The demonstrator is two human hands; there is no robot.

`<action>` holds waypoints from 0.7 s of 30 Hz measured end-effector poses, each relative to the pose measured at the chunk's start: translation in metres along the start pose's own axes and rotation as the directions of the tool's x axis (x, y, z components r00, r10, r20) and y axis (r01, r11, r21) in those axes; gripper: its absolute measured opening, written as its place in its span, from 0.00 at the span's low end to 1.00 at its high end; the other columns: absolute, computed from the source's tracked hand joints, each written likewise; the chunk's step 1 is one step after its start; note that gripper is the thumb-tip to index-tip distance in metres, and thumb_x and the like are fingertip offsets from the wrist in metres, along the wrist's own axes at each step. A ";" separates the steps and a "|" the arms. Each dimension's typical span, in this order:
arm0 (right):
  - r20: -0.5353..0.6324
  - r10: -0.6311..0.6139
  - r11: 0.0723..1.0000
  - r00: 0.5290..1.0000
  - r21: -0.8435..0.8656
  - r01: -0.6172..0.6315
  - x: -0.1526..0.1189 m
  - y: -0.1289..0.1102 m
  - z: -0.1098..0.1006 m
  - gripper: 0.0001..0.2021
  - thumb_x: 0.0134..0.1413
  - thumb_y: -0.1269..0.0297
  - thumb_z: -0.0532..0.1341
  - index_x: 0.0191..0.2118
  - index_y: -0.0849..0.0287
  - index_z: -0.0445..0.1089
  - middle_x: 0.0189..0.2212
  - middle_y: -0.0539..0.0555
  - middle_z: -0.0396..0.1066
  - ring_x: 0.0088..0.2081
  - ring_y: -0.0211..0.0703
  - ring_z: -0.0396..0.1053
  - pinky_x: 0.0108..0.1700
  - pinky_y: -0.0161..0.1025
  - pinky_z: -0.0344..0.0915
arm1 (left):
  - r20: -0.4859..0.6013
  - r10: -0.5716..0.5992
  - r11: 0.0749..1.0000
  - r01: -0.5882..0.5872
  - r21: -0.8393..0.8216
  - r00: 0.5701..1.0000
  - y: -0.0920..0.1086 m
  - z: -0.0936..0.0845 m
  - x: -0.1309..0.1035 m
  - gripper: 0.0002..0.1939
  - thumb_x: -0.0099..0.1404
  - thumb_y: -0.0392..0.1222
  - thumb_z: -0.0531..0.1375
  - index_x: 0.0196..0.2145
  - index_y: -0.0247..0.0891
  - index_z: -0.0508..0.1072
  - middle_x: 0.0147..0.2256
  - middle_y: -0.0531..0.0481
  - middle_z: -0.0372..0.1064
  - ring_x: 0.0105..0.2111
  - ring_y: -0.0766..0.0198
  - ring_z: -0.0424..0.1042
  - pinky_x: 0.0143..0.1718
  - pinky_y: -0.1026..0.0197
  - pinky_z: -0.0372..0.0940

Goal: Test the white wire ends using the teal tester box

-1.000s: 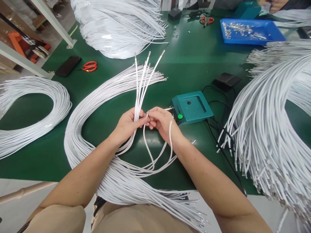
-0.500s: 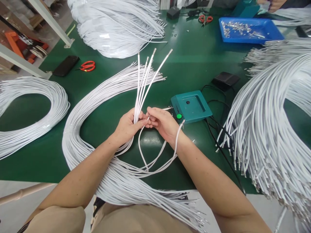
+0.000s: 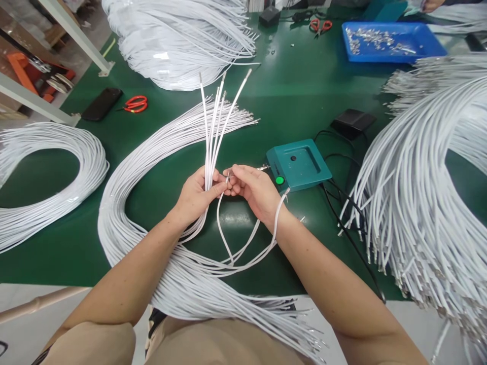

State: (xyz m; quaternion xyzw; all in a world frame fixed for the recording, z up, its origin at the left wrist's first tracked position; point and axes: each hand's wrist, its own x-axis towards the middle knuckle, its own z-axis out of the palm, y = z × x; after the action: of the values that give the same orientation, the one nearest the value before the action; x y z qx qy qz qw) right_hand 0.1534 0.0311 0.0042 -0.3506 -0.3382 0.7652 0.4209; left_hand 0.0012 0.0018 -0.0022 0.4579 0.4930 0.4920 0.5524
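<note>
My left hand (image 3: 196,197) is closed around several white cables (image 3: 212,137), whose tipped ends fan upward above the fist. Between its thumb and forefinger it also pinches a single white cable (image 3: 220,208) near the end. My right hand (image 3: 256,191) meets it there, thumb and fingertips closed on that cable's stripped end; the exact grip is partly hidden by the fingers. Another loose cable (image 3: 280,208) curves up beside my right wrist. A long bundle of white cables (image 3: 114,203) lies curved on the table under my forearms, its near ends hanging toward my lap.
A teal device (image 3: 300,165) with a green button sits just right of my hands, black cords behind it. Cable heaps (image 3: 414,192) fill the right, with coils (image 3: 87,147) at left. Further off are red-handled snips (image 3: 136,104), a phone (image 3: 102,104) and a blue tray (image 3: 426,43) of small metal parts.
Both hands have shifted slightly left, and the held cables' upper ends have swung left. The single cable's end now shows more clearly between the fingertips.
</note>
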 end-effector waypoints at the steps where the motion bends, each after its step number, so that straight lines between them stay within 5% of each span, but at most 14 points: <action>1: -0.012 -0.023 0.999 1.000 -0.033 0.022 -0.001 -0.001 0.001 0.14 0.47 0.55 0.68 0.28 0.62 0.73 0.21 0.47 0.66 0.23 0.31 0.63 0.30 0.33 0.62 | 0.001 0.006 1.000 -0.006 0.007 1.000 0.000 0.000 0.000 0.15 0.55 0.42 0.69 0.32 0.37 0.66 0.30 0.53 0.73 0.29 0.66 0.75 0.36 0.61 0.70; 8: -0.047 -0.252 0.884 0.967 -0.417 0.210 -0.001 0.001 -0.001 0.07 0.49 0.62 0.65 0.31 0.60 0.73 0.25 0.49 0.72 0.27 0.35 0.67 0.34 0.36 0.65 | 0.066 0.031 0.997 -0.035 0.071 0.997 -0.001 -0.002 0.000 0.25 0.59 0.44 0.66 0.54 0.41 0.69 0.31 0.54 0.69 0.31 0.67 0.72 0.34 0.65 0.66; 10: -0.008 -0.393 0.716 0.919 -0.630 0.301 -0.001 0.003 -0.003 0.07 0.54 0.63 0.61 0.29 0.59 0.72 0.26 0.49 0.71 0.29 0.36 0.67 0.36 0.37 0.64 | 0.070 -0.008 0.999 0.005 0.035 0.998 -0.001 -0.003 -0.001 0.24 0.59 0.44 0.66 0.52 0.40 0.71 0.31 0.53 0.69 0.30 0.68 0.71 0.34 0.65 0.66; 13: 0.163 -0.563 0.318 0.810 -0.862 0.394 -0.002 0.008 -0.005 0.11 0.61 0.66 0.55 0.28 0.59 0.68 0.28 0.51 0.68 0.31 0.37 0.65 0.37 0.37 0.61 | 0.078 -0.092 0.991 0.099 -0.094 0.993 0.000 -0.003 0.000 0.20 0.57 0.41 0.68 0.48 0.40 0.74 0.31 0.53 0.69 0.29 0.70 0.70 0.31 0.67 0.64; 15: 0.307 -0.589 0.055 0.748 -0.908 0.416 -0.002 0.010 -0.006 0.13 0.64 0.67 0.50 0.29 0.59 0.67 0.29 0.54 0.67 0.32 0.40 0.63 0.37 0.39 0.59 | 0.096 -0.159 0.965 0.175 -0.194 0.983 0.001 -0.004 0.001 0.19 0.56 0.39 0.68 0.46 0.39 0.75 0.30 0.53 0.69 0.28 0.70 0.69 0.29 0.68 0.63; 17: 0.412 -0.570 -0.111 0.711 -0.896 0.430 -0.002 0.010 -0.007 0.15 0.65 0.67 0.48 0.29 0.59 0.66 0.29 0.56 0.66 0.33 0.42 0.63 0.38 0.40 0.59 | 0.111 -0.212 0.938 0.234 -0.256 0.971 0.004 -0.006 0.002 0.18 0.55 0.38 0.69 0.45 0.38 0.75 0.29 0.53 0.70 0.27 0.71 0.69 0.29 0.69 0.63; 19: 0.426 -0.555 -0.087 0.714 -0.884 0.460 -0.001 0.009 -0.008 0.16 0.66 0.66 0.47 0.29 0.59 0.66 0.30 0.56 0.67 0.34 0.42 0.64 0.40 0.40 0.59 | 0.111 -0.230 0.930 0.252 -0.268 0.967 0.006 -0.008 0.004 0.18 0.55 0.38 0.69 0.44 0.36 0.76 0.29 0.51 0.71 0.26 0.71 0.69 0.29 0.69 0.63; 21: 0.340 -0.543 0.120 0.768 -0.874 0.471 0.000 0.006 -0.008 0.16 0.67 0.63 0.47 0.31 0.59 0.67 0.30 0.54 0.68 0.34 0.40 0.65 0.40 0.38 0.61 | 0.102 -0.216 0.939 0.235 -0.252 0.971 0.007 -0.009 0.005 0.18 0.55 0.38 0.69 0.44 0.36 0.76 0.30 0.50 0.72 0.26 0.71 0.70 0.27 0.70 0.62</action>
State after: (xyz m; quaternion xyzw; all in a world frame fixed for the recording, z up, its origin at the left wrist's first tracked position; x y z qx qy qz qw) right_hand 0.1572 0.0306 -0.0047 -0.4114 -0.7948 0.2253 0.3850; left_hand -0.0086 0.0075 0.0033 0.3391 0.4524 0.4692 0.6784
